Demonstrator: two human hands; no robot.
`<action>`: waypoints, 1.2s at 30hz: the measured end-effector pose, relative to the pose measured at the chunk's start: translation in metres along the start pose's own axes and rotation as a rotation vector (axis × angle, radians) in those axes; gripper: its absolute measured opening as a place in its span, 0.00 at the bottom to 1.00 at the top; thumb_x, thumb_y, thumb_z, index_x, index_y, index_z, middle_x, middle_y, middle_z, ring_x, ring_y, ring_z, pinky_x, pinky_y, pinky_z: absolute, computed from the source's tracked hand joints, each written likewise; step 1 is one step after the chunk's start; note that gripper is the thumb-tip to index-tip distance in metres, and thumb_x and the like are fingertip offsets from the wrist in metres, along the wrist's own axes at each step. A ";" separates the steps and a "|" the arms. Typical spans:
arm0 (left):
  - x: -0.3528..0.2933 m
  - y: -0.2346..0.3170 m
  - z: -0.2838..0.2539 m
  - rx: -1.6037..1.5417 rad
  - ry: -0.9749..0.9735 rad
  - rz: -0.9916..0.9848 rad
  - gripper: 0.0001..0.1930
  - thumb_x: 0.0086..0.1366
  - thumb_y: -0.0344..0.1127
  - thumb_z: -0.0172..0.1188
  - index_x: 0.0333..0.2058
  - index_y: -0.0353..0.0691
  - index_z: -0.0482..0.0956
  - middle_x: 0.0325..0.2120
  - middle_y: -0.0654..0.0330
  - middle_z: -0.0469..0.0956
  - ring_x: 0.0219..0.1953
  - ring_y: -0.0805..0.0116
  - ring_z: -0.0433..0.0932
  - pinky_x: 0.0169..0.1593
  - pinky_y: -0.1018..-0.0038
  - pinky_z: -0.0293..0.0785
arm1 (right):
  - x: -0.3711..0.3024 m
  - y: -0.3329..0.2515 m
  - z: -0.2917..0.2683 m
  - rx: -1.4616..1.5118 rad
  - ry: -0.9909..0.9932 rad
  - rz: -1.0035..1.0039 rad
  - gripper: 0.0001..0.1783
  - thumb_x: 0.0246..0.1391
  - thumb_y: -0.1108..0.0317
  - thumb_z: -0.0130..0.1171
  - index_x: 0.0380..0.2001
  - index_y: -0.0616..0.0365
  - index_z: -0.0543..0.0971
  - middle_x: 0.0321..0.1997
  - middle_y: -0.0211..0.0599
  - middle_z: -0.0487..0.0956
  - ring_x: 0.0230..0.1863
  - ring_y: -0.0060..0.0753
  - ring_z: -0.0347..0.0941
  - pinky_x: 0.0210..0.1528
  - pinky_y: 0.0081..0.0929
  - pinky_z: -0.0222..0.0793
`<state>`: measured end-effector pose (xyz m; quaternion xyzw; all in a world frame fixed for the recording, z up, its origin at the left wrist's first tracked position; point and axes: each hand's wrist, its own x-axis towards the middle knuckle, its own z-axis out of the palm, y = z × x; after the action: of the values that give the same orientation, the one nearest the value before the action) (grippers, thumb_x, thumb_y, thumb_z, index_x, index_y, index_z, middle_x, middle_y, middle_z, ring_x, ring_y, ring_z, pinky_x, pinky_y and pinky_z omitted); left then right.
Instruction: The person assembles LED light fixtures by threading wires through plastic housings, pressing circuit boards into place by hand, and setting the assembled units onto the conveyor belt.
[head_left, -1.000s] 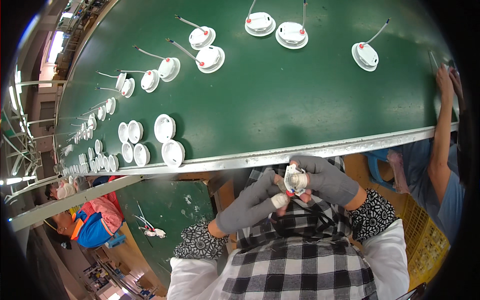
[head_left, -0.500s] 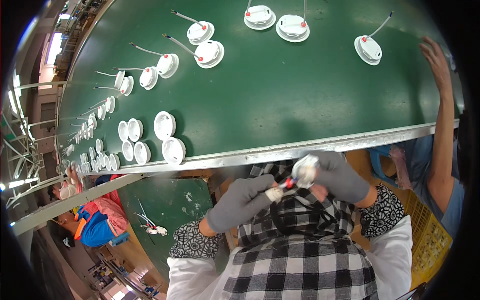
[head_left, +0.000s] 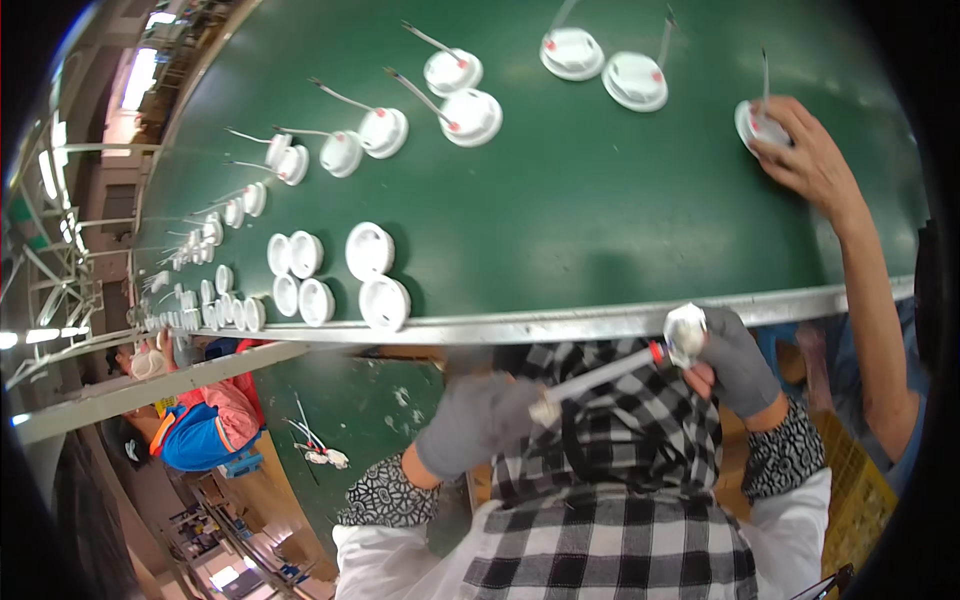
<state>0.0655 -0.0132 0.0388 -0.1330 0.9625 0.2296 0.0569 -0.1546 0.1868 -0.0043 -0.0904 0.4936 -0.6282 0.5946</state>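
- Green table (head_left: 560,220) fills most of the view beyond me, its near side edged by a metal rail (head_left: 600,315).
- Black-and-white checks cover my apron (head_left: 600,545), below the rail.
- To my left, near the apron, is a smaller green bench (head_left: 340,395).
- Past that bench is a person (head_left: 205,425) in blue and pinkish red.
- A yellow crate (head_left: 850,490) sits low on my right.
- From the right, a co-worker's hand (head_left: 805,160) reaches over the table, its fingers on a lamp (head_left: 746,128).
- My left hand (head_left: 480,415), grey-gloved and blurred, is folded nearly closed, its wrapped fingertips pinching one end of the cable.
- My right hand (head_left: 735,365), gloved too, is curled round the white part, with bare fingertips showing beneath it.
- The pale cable (head_left: 610,374) runs straight and slanting between my hands, above the apron.
- Other white lamps (head_left: 471,118) lie in an arc on the table, their leads sticking out.
- White cups (head_left: 385,303) stand in groups beside the rail, hollows showing.
- I have the white part (head_left: 686,333) just over the rail; its details are blurred.
- Smallest is a red ring (head_left: 656,352), where cable meets part.
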 end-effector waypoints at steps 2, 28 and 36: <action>-0.001 -0.007 0.001 -0.277 -0.080 0.344 0.08 0.54 0.33 0.62 0.33 0.43 0.74 0.19 0.60 0.71 0.22 0.63 0.74 0.27 0.67 0.72 | -0.011 -0.002 -0.008 -0.013 -0.031 0.059 0.12 0.55 0.64 0.56 0.31 0.66 0.76 0.12 0.25 0.66 0.10 0.18 0.60 0.14 0.17 0.57; 0.088 0.002 -0.031 -0.935 0.452 -0.197 0.13 0.62 0.26 0.55 0.46 0.33 0.74 0.30 0.67 0.72 0.30 0.84 0.69 0.32 0.86 0.67 | 0.031 -0.018 0.065 -0.312 0.431 -1.284 0.06 0.54 0.73 0.60 0.33 0.63 0.76 0.28 0.38 0.77 0.20 0.25 0.71 0.20 0.15 0.65; 0.079 0.057 0.008 -1.531 -0.060 -0.078 0.29 0.61 0.29 0.61 0.59 0.33 0.60 0.44 0.59 0.71 0.45 0.76 0.71 0.49 0.79 0.69 | 0.023 0.005 0.058 -0.008 0.762 -1.150 0.09 0.51 0.71 0.62 0.34 0.62 0.76 0.28 0.32 0.78 0.29 0.21 0.74 0.30 0.19 0.71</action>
<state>-0.0260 0.0214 0.0423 -0.1628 0.5275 0.8336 -0.0171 -0.1169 0.1383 0.0102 -0.1132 0.5441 -0.8299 -0.0485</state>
